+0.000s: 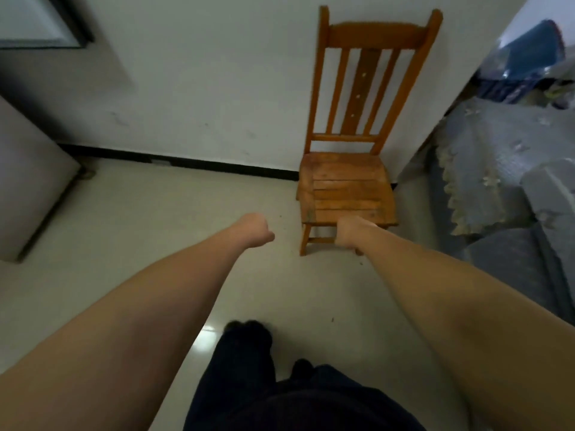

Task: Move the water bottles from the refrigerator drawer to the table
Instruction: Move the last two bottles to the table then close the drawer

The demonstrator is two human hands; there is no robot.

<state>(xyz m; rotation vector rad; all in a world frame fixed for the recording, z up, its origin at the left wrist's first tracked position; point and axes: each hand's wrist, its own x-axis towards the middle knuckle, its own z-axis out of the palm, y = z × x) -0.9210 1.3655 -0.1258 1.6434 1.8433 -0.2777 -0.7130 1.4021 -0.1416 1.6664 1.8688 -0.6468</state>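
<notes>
No water bottle shows anywhere in this view, and neither does a refrigerator drawer, so where the bottles stand cannot be told. Both bare arms reach forward over a pale tiled floor (149,219). The left hand (256,230) is curled into a loose fist and holds nothing. The right hand (347,233) also looks curled and holds nothing, its knuckles turned away from the camera, so the fingers are hard to read. It hangs in front of the front edge of a wooden chair (348,188), which stands with its slatted back against a white wall (202,88). A black skirting strip (217,166) runs along the foot of that wall. At the right edge of the view, a table under a grey cloth with a pale fringe (497,157) carries blurred blue items. A grey cabinet side (28,188) stands at the left edge. Dark trousers (249,368) and dark feet show at the bottom, on the floor.
</notes>
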